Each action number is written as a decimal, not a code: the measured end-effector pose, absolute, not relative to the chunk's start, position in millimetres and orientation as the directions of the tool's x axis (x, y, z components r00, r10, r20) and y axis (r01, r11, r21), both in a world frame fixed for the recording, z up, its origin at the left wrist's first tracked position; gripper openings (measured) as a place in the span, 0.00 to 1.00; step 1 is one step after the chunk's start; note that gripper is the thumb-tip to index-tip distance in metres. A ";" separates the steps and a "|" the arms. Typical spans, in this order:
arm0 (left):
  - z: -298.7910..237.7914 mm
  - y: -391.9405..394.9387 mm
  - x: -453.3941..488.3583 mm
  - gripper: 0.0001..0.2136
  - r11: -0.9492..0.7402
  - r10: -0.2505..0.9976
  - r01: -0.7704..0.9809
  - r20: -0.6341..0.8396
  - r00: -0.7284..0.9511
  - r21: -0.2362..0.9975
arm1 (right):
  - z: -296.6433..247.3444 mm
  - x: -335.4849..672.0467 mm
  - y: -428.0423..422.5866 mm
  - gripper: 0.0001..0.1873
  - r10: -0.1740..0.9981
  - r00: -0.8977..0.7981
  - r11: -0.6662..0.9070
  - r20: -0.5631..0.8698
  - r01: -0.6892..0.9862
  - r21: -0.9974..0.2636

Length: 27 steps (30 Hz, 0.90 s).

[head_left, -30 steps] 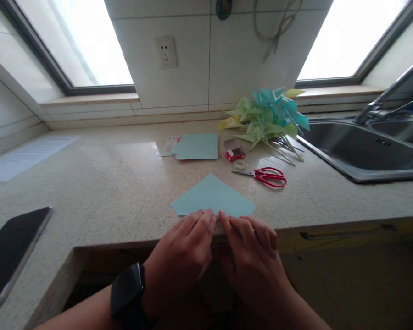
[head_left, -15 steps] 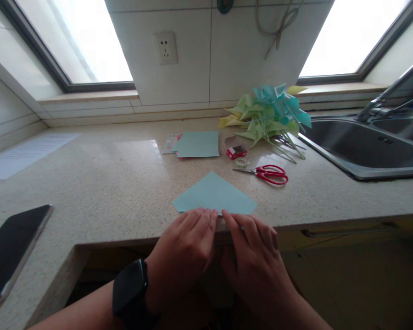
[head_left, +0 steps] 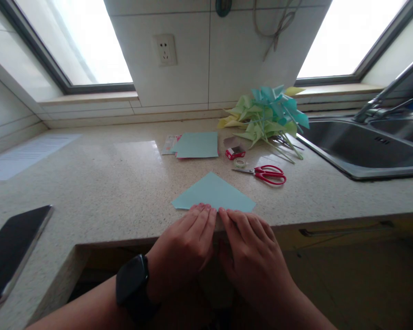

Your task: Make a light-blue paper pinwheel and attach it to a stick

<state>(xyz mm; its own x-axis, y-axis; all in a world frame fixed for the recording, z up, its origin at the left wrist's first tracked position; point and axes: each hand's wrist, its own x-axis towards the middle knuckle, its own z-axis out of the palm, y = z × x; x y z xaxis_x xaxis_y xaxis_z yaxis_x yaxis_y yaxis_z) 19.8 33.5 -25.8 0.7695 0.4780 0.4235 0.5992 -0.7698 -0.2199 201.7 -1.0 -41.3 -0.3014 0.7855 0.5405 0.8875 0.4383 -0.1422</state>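
A light blue paper sheet (head_left: 213, 195) lies on the speckled countertop (head_left: 117, 183) near its front edge, showing as a triangle that points away from me. My left hand (head_left: 184, 247), with a black watch (head_left: 132, 286) on its wrist, and my right hand (head_left: 251, 254) rest side by side on the sheet's near edge. The fingers of both hands lie flat and stretched out, with the fingertips pressing on the paper. The index fingers almost touch each other. My thumbs are hidden.
Red scissors (head_left: 266, 174), a small tape roll (head_left: 240, 162), a little red box (head_left: 235, 153) and a stack of blue sheets (head_left: 197, 145) lie behind the paper. Green and blue paper pinwheels (head_left: 266, 117) are piled at the back, a steel sink (head_left: 368, 146) lies right, and a dark phone (head_left: 12, 250) lies left.
Both hands have crept slightly forward along the paper's near edge; the view shifted a little. The sheet has stayed in place.
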 end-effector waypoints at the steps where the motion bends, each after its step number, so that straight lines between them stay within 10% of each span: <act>1: -26.3 34.1 19.5 0.20 -0.768 0.483 0.604 0.428 0.764 -0.212 | -41.5 201.2 -0.7 0.24 0.789 -0.299 0.433 0.536 0.890 -0.141; 27: -29.7 41.4 19.0 0.27 -0.779 0.548 0.616 0.352 0.759 -0.118 | -35.7 202.3 8.4 0.29 0.830 -0.308 0.409 0.465 0.903 -0.131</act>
